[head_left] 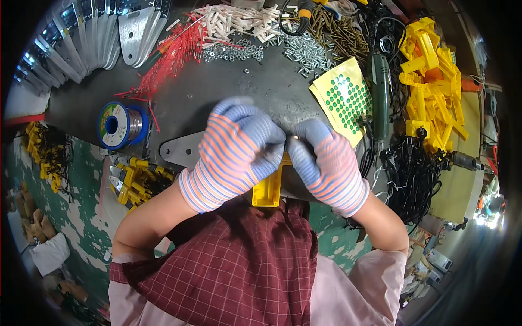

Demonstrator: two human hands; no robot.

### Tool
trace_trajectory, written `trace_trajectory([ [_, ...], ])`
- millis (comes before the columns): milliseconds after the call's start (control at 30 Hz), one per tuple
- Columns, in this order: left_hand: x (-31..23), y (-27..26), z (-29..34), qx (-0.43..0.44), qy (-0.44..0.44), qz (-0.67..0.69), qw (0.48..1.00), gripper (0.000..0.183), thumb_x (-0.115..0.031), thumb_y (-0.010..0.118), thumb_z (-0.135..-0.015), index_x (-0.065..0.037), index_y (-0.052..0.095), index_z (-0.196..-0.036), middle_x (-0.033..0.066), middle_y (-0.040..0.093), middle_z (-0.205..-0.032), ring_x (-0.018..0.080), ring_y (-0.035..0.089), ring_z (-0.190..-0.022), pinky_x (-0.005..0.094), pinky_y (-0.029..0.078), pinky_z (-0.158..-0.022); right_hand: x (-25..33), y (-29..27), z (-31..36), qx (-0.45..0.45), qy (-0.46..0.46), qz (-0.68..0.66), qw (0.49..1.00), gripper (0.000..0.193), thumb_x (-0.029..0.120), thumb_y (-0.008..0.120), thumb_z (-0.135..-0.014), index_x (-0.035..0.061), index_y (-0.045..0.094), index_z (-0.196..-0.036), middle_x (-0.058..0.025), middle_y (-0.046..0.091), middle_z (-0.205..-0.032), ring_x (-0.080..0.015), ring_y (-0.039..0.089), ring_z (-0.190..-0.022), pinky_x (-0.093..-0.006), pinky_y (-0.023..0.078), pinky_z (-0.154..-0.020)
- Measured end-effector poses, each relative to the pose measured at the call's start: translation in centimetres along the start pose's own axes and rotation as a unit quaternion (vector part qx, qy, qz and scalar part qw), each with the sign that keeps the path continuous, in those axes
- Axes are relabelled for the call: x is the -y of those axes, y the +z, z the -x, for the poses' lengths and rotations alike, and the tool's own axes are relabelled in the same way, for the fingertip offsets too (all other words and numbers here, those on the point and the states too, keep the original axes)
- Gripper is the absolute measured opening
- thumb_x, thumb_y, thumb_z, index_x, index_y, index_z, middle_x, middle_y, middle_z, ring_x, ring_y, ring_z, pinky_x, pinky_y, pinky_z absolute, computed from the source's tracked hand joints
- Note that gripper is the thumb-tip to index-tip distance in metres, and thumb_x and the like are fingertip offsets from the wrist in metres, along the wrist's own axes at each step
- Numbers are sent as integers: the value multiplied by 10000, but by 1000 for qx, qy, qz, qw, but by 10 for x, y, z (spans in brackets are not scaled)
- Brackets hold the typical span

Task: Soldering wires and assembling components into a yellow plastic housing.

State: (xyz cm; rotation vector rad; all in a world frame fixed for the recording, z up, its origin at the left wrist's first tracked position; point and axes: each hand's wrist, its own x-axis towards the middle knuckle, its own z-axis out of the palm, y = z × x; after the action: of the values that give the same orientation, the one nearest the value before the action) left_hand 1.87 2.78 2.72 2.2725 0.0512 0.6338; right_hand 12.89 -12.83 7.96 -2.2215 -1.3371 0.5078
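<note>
My left hand (pixel 235 149), in a striped knit glove, is curled over the near edge of the grey table with its fingers bent inward. Facing it, my right hand (pixel 330 163) pinches thumb against forefinger, and the fingertips of both hands nearly meet. Whatever lies between the fingers is too small or too hidden to name. Below the hands a yellow plastic housing (pixel 266 194), open like a trough, points toward my apron; its far end is hidden by the hands. Left of it, partly under my left hand, lies a grey metal plate with holes (pixel 182 150).
Along the back lie red cable ties (pixel 179 51), white sleeves (pixel 239 22), nuts (pixel 231 51), silver screws (pixel 307 51) and brass screws (pixel 340 32). A solder spool (pixel 120 126) stands left. At right are a sticker sheet (pixel 345 100), a green power tool (pixel 379 92), yellow housings (pixel 432 87) and black cables (pixel 416 174).
</note>
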Motion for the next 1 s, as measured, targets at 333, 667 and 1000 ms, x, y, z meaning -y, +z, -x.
trace_trajectory([
  [333,-8,-6,-3,62,-143,134,979,137,-95,727,-819,-17,635,-885,88,641,-803,179,615,-725,302,498,-670,-9,6,2,-92,-62,20,994,219,137,675,-812,54,619,-1007,-126,628,-869,-318,624,-694,-412,512,-617],
  [667,-7,3,-1,50,-154,138,977,88,-68,659,-869,-38,612,-936,84,641,-757,183,639,-694,300,512,-670,-23,-13,-3,-178,-64,45,981,168,113,585,-890,19,641,-1017,-169,643,-825,-363,610,-687,-419,495,-652],
  [1000,3,-1,-11,119,-241,207,941,79,-46,614,-915,-17,578,-979,38,626,-823,70,601,-772,232,496,-693,10,4,53,-103,-16,72,992,284,150,759,-747,81,668,-1007,-127,626,-921,-335,638,-809,-423,533,-686],
])
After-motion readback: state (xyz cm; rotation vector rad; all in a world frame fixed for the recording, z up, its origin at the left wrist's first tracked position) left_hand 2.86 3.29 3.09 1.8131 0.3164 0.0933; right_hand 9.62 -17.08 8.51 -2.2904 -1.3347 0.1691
